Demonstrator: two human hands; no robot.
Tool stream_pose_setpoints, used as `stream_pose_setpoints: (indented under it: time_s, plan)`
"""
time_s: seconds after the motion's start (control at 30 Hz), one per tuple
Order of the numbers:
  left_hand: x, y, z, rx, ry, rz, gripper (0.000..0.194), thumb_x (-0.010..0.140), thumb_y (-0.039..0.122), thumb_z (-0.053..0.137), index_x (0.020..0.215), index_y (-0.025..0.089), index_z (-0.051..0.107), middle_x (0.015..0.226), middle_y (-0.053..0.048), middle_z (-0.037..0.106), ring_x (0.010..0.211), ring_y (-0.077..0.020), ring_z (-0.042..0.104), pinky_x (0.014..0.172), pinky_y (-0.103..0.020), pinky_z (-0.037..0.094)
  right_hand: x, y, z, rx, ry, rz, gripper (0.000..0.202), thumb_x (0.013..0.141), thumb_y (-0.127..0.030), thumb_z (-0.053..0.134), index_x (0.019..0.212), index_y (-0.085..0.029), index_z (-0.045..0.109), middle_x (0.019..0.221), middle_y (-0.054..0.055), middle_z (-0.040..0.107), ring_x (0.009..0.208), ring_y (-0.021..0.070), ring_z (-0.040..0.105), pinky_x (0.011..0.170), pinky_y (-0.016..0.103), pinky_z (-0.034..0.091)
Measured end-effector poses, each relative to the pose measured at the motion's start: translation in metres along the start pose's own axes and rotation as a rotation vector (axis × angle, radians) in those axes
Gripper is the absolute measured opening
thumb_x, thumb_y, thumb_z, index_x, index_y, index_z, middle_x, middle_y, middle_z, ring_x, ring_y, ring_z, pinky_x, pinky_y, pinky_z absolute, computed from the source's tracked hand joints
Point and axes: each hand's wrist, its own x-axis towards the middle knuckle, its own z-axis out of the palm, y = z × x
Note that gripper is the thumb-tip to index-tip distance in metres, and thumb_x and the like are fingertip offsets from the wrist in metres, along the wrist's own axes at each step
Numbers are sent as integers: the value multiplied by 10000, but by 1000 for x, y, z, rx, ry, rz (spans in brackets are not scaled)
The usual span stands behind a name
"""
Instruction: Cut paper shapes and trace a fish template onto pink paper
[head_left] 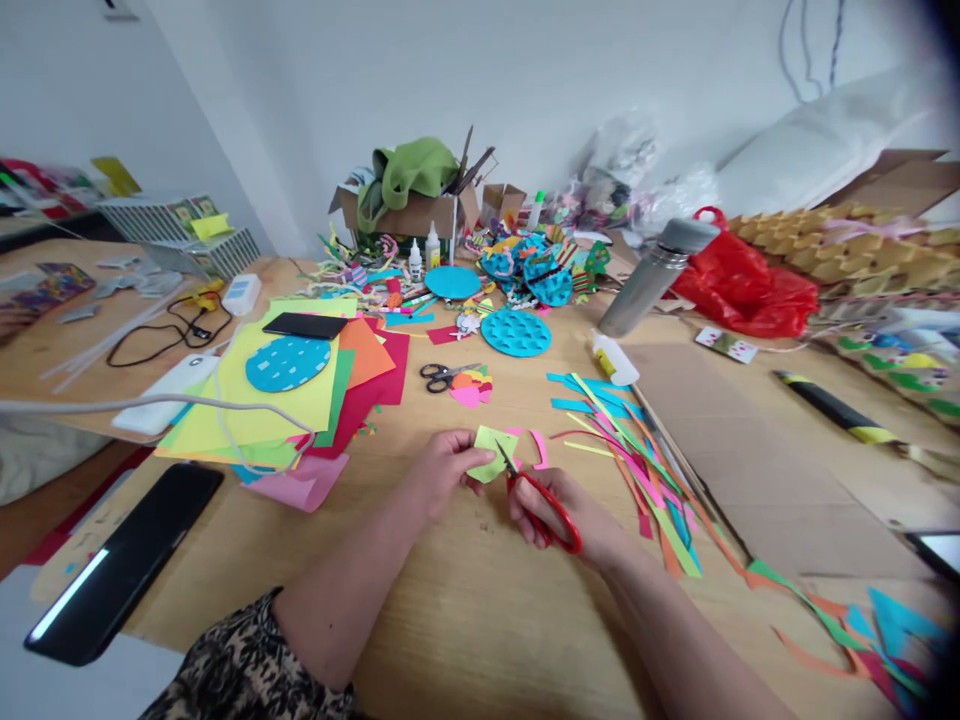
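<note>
Between the thumb and fingers of my left hand is a small piece of light green paper. My right hand grips red-handled scissors, and their blades lie across the right part of that paper. A curved pink paper strip rests on the table just beyond the blades. Farther off lies a small pile of pink, red and yellow cut pieces, with black-handled scissors touching or close beside it.
Coloured sheets and a dark phone are stacked on the left. Paper strips spread to the right beside a cardboard sheet. A metal bottle, blue discs and glue bottles stand or lie farther back. Another person's arm is at left.
</note>
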Motion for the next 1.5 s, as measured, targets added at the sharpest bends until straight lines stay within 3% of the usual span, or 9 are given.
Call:
stream_pose_setpoints:
  time_s: [0.83, 1.5]
  plan:
    - [-1, 1, 0, 82, 4, 2, 335, 584, 353, 769, 796, 98, 723, 645, -33, 627, 537, -104, 511, 439, -205, 387, 0, 2, 0, -34, -20, 1, 631, 729, -783, 527, 665, -155, 527, 486, -5, 520, 416, 95, 467, 399, 216, 328]
    - [-2, 1, 2, 18, -33, -35, 390, 554, 367, 801, 806, 83, 712, 648, -44, 644, 536, -115, 543, 461, -220, 409, 0, -1, 1, -32, 14, 3, 650, 712, -810, 508, 640, -164, 524, 467, -7, 516, 390, 91, 458, 392, 218, 352]
